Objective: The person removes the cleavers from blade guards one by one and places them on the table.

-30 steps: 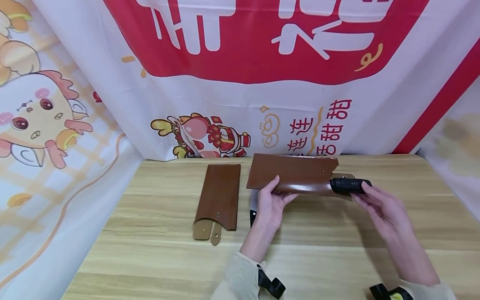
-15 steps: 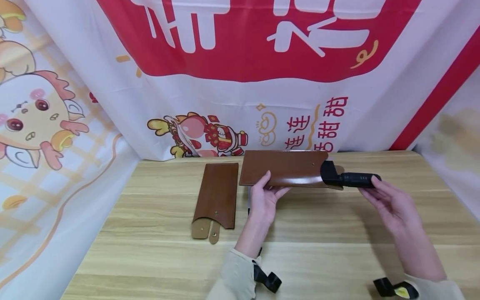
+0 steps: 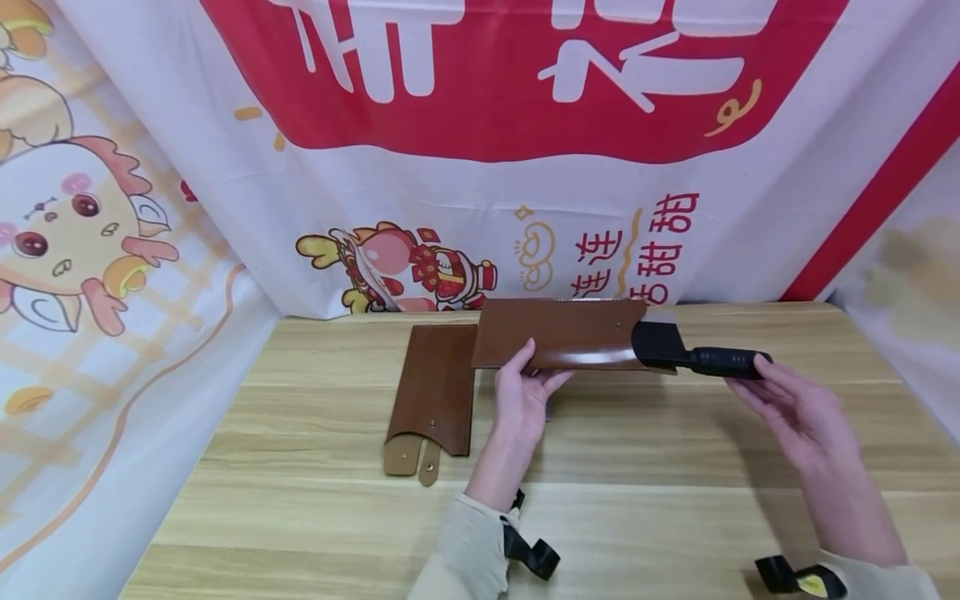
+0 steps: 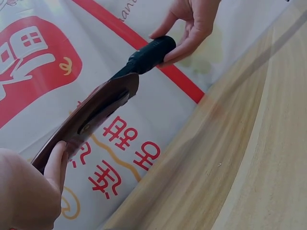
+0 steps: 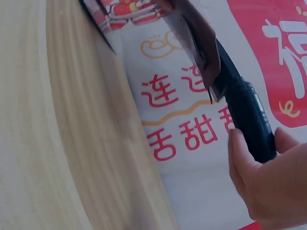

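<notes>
My left hand [image 3: 521,404] grips a brown leather knife sheath [image 3: 562,333] by its lower edge, thumb on the front, raised above the table. A knife [image 3: 727,362] with a black handle sticks out of the sheath's right end; a black section beside the handle shows, with most of the blade hidden inside. My right hand [image 3: 806,421] pinches the end of the handle between thumb and fingers. In the right wrist view the handle [image 5: 249,120] lies between the thumb and fingers. From the left wrist, the sheath's mouth [image 4: 112,98] shows a gap along its side.
A second brown sheath [image 3: 435,387] with tan straps lies on the wooden table [image 3: 315,492], left of the left hand. A small piece of something pale shows behind the left hand. A printed white and red cloth [image 3: 450,183] hangs at the table's back edge.
My right hand has moved right, drawing the knife's handle and black section farther out of the sheath. The left hand and sheath have shifted slightly left.
</notes>
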Action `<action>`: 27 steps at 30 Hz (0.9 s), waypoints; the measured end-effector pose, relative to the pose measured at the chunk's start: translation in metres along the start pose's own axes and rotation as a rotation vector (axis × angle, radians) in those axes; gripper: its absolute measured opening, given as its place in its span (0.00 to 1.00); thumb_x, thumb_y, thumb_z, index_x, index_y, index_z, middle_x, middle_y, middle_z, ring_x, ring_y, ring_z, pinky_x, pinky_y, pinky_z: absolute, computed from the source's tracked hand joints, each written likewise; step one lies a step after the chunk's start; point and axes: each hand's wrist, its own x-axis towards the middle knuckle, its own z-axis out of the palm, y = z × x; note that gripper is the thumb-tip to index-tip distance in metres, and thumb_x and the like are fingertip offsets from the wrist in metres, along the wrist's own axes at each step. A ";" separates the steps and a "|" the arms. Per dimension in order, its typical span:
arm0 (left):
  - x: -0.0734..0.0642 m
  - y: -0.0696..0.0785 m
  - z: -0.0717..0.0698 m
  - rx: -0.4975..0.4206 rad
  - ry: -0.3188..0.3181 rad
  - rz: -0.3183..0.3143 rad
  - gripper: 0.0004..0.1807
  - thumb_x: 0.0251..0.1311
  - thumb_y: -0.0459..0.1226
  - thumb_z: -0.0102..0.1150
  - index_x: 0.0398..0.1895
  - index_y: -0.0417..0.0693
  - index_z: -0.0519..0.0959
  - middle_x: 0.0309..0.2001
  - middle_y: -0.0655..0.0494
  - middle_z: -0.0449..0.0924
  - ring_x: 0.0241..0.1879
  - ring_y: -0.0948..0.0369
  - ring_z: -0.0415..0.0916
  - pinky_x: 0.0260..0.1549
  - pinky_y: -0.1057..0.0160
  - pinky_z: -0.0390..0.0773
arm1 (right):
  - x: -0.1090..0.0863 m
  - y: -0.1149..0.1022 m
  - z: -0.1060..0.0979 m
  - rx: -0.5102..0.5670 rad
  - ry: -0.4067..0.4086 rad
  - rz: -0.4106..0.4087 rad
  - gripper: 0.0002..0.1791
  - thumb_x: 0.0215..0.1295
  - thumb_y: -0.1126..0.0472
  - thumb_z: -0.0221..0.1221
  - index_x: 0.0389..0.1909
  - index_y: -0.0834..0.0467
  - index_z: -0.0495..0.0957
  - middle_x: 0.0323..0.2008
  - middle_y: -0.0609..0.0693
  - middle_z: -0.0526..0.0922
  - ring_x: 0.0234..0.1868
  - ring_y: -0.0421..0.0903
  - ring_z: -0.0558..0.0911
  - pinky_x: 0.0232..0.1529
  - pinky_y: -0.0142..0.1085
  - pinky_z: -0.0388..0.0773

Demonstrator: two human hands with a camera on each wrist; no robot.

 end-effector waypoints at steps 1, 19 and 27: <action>0.000 0.000 0.000 0.000 0.004 0.005 0.23 0.75 0.33 0.52 0.67 0.31 0.63 0.64 0.31 0.67 0.68 0.35 0.66 0.61 0.36 0.71 | 0.001 0.000 -0.001 0.000 -0.002 0.023 0.16 0.78 0.75 0.47 0.42 0.71 0.86 0.43 0.68 0.87 0.45 0.62 0.88 0.50 0.53 0.84; 0.003 -0.002 0.005 0.060 0.064 0.028 0.18 0.73 0.31 0.54 0.62 0.33 0.69 0.58 0.35 0.76 0.62 0.38 0.75 0.53 0.41 0.80 | 0.008 -0.010 -0.009 0.007 -0.049 0.307 0.18 0.83 0.69 0.42 0.47 0.72 0.81 0.50 0.75 0.79 0.53 0.73 0.81 0.68 0.52 0.68; 0.004 -0.001 0.004 0.051 0.065 0.003 0.15 0.73 0.33 0.54 0.58 0.35 0.72 0.53 0.40 0.80 0.58 0.41 0.78 0.56 0.38 0.77 | 0.005 -0.011 0.000 -0.061 -0.083 0.282 0.17 0.81 0.72 0.42 0.47 0.73 0.81 0.50 0.75 0.80 0.52 0.74 0.82 0.63 0.53 0.73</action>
